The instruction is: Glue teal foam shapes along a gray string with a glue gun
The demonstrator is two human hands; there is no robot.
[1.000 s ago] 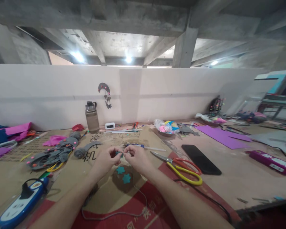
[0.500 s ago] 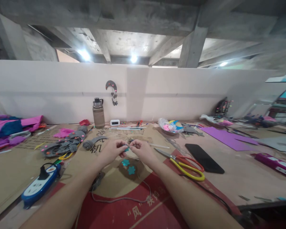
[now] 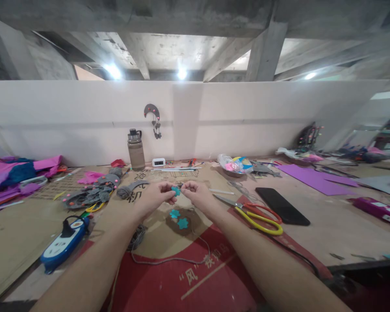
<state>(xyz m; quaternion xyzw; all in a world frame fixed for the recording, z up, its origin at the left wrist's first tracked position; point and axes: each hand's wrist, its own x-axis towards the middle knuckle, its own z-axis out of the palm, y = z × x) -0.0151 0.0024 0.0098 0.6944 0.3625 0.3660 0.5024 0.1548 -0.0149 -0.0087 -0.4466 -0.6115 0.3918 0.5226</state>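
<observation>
1. The teal felt flower (image 3: 175, 190) is tiny and half covered by fingertips, so its petals are hard to make out.
2. Left hand (image 3: 154, 198) and right hand (image 3: 197, 196) both have their fingers pinched on it, over the middle of the counter (image 3: 328, 234), just above a brown felt piece (image 3: 192, 226).
3. It's roundish, with its flat face toward the camera, so I can't tell any long axis.

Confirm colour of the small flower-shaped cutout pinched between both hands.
Teal. Head view shows it best: the small flower-shaped cutout sits pinched between left hand and right hand.
</observation>
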